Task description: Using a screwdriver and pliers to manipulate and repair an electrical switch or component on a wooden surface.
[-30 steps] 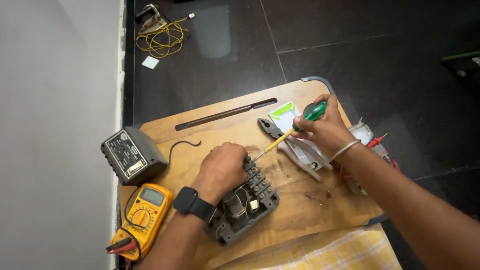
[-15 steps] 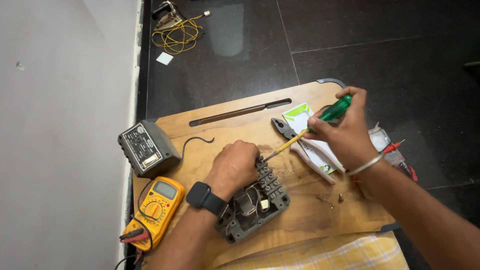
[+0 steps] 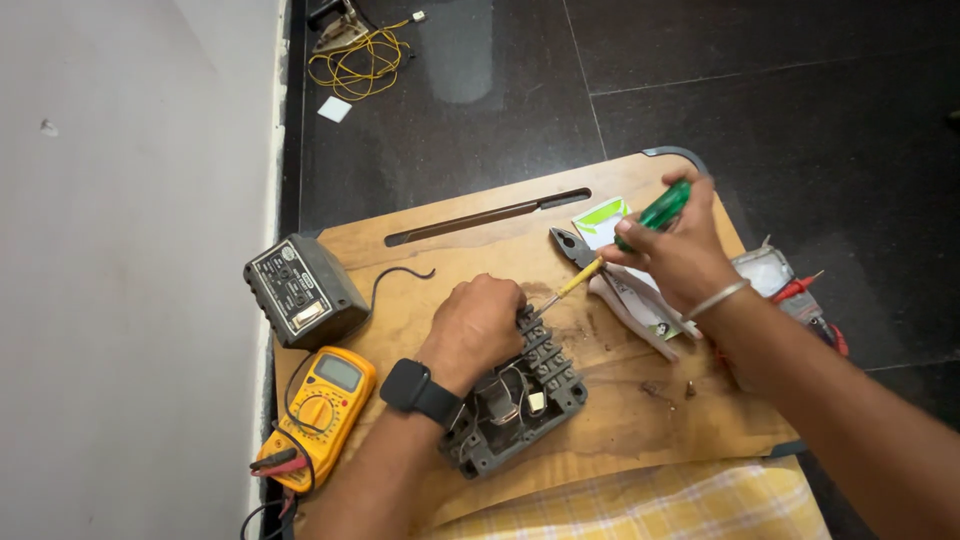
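My left hand (image 3: 478,325) presses down on a grey electrical switch unit (image 3: 518,404) lying open on a wooden lap table (image 3: 620,420); its wiring and terminals face up. A black smartwatch (image 3: 415,388) is on that wrist. My right hand (image 3: 682,252) grips a screwdriver (image 3: 615,253) with a green handle and yellow shaft, its tip at the unit's far edge beside my left fingers. A silver bangle is on the right wrist.
Grey-handled pliers (image 3: 612,283) and a green-white card (image 3: 603,222) lie under my right hand. A small grey adapter box (image 3: 300,289) and a yellow multimeter (image 3: 320,402) sit at the left. A white wall is further left. Yellow wire (image 3: 360,60) lies on the dark floor.
The view has shifted slightly, so everything sits a little to the right. Both hands keep their grips; the screwdriver tip stays at the unit's edge.
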